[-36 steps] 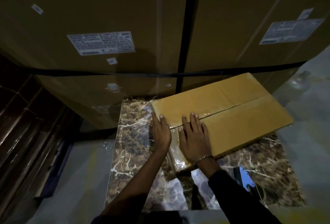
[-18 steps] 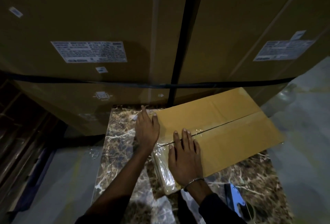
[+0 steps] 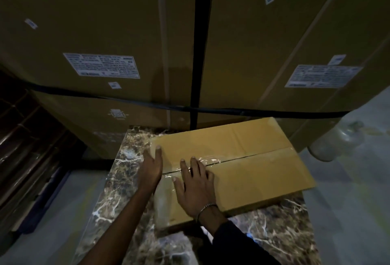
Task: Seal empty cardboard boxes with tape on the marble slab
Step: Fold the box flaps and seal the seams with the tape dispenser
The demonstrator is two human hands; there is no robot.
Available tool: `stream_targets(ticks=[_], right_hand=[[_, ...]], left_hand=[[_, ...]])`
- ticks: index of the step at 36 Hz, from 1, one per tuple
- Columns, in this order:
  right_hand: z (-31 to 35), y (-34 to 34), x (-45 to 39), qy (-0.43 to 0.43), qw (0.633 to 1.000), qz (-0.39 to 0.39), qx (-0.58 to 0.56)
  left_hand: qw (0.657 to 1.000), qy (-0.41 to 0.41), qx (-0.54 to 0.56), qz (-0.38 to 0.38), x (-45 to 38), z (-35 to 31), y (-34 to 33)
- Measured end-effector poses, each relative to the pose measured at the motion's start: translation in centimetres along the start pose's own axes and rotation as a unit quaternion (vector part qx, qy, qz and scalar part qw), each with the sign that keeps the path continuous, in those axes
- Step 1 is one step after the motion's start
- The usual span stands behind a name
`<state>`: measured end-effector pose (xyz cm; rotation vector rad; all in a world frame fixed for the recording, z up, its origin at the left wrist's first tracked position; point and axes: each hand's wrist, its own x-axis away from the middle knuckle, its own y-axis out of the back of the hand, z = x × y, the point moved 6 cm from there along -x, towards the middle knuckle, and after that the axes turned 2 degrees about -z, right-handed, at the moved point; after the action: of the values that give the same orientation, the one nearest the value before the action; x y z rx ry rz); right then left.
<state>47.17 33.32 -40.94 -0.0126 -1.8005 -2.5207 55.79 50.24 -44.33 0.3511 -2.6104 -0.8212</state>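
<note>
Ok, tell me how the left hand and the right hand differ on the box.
The left hand lies against the cardboard box's left end; the right hand lies flat on top, over the taped seam. The right wrist wears a bracelet; the left is bare. Both have straight fingers, gripping nothing.

A: Box (image 3: 249,171) is showing tan-yellow, plain; clear tape (image 3: 202,160) is glinting whitish along the dark seam.

B: Slab (image 3: 118,171) is reading brown marble, white veins running all through.

A: Cartons (image 3: 95,22) behind are looking dull olive-brown, with white printed labels (image 3: 101,65) and black straps (image 3: 200,43).

B: Sleeve (image 3: 238,245) is showing black; bracelet (image 3: 205,208) is gleaming silver. Floor (image 3: 358,201) is looking pale grey.
</note>
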Motion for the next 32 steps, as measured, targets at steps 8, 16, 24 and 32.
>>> stream_targets(ticks=[8, 16, 24, 32], right_hand=[[-11.3, 3.6, 0.1, 0.043, 0.998, -0.038, -0.016], [-27.9, 9.1, -1.1, -0.229, 0.965, -0.11, 0.057], [-29.9, 10.1, -1.6, -0.305, 0.949, -0.069, 0.048], [-28.6, 10.1, -2.5, -0.311, 0.949, -0.05, -0.024]], left_hand=[[0.999, 0.015, -0.033, -0.033, 9.1, 4.0, 1.0], [0.995, 0.067, -0.012, -0.066, 11.9, 4.1, 1.3], [0.994, 0.095, 0.042, -0.045, 12.5, 3.5, 1.3], [0.986, 0.145, 0.065, -0.047, 14.8, 5.0, 3.3]])
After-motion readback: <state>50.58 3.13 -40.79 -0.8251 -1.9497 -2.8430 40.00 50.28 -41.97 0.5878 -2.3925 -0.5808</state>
